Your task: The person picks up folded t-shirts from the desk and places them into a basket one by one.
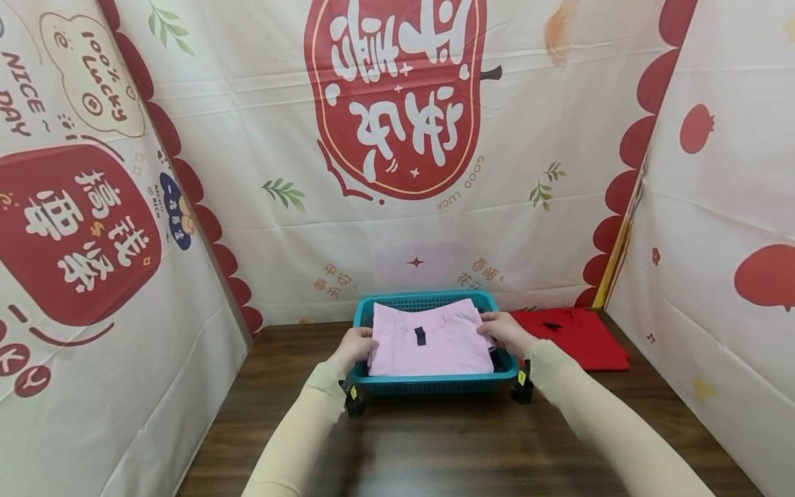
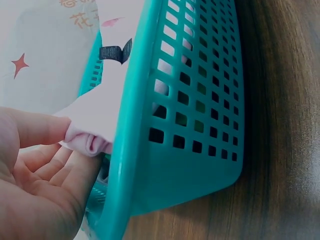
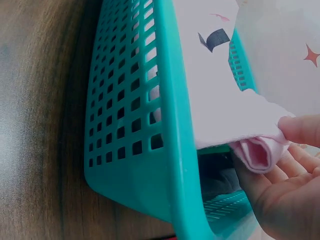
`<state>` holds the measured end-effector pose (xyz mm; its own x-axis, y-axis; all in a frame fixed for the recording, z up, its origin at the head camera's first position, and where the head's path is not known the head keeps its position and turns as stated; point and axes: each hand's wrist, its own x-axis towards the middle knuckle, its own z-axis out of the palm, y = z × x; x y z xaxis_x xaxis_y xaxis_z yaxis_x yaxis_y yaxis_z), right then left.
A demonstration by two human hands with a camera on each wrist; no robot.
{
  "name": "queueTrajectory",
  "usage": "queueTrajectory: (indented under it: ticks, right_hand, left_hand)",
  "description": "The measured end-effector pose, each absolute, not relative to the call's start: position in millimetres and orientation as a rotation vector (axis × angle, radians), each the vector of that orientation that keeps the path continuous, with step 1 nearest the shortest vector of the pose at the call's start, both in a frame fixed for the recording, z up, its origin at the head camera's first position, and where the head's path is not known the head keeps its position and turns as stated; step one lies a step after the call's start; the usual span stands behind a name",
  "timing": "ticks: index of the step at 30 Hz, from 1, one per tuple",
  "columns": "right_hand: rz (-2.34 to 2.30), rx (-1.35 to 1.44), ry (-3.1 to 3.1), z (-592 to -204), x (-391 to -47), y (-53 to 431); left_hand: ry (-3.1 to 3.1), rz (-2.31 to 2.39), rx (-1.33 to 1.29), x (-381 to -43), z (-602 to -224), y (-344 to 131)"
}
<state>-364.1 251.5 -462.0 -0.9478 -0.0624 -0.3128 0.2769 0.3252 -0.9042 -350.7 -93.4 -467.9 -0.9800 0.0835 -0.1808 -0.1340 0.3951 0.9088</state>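
Observation:
A folded pink shirt (image 1: 428,348) with a black neck label lies in the mouth of a teal plastic basket (image 1: 428,384). My left hand (image 1: 355,347) pinches its left edge, thumb on top and fingers underneath, as the left wrist view shows at the fold (image 2: 90,140). On the opposite side my right hand (image 1: 506,331) grips the right edge the same way, with the rolled fold (image 3: 260,152) between thumb and fingers. Beneath the shirt, dark cloth (image 3: 217,175) shows inside the basket; most of it is hidden.
A folded red garment (image 1: 574,338) lies on the brown wooden table (image 1: 428,442), right of the basket and partly behind my right hand. Printed fabric (image 1: 248,166) hangs behind the table and along both sides.

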Motion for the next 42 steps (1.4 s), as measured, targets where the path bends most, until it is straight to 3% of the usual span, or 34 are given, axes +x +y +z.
queueTrajectory:
  ticks: [42]
  right_hand:
    - [-1.712, 0.133, 2.250, -448.0, -352.7, 264.3]
  left_hand:
    - [2.629, 1.541, 0.088, -340.2, -448.8, -93.5]
